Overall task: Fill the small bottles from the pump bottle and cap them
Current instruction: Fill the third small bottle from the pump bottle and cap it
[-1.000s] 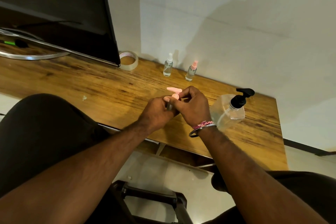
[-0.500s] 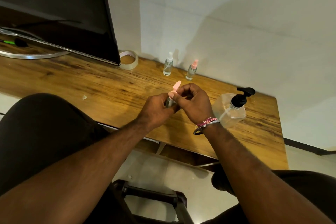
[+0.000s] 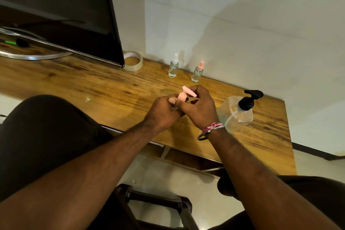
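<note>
My left hand point(image 3: 164, 112) grips small bottle point(image 3: 175, 107); my right hand point(image 3: 198, 108) pinches its pink pump cap point(image 3: 183, 95). Beside: pump bottle point(image 3: 236, 114). Rear of wooden table point(image 3: 93, 87): two capped bottles point(image 3: 173, 67).

— Where did the large clear plastic pump bottle with the black pump head point(image 3: 238, 113) stand?

— Upright on the wooden table point(image 3: 93, 84), near its right end.

— And the small bottles?

— Two stood upright left of it, by the wall: a small clear bottle with a white cap point(image 3: 173, 67) and a small clear bottle with a pink cap point(image 3: 197, 72). A third, with a pink pump top point(image 3: 183, 94), was mostly hidden, just left of it.
</note>
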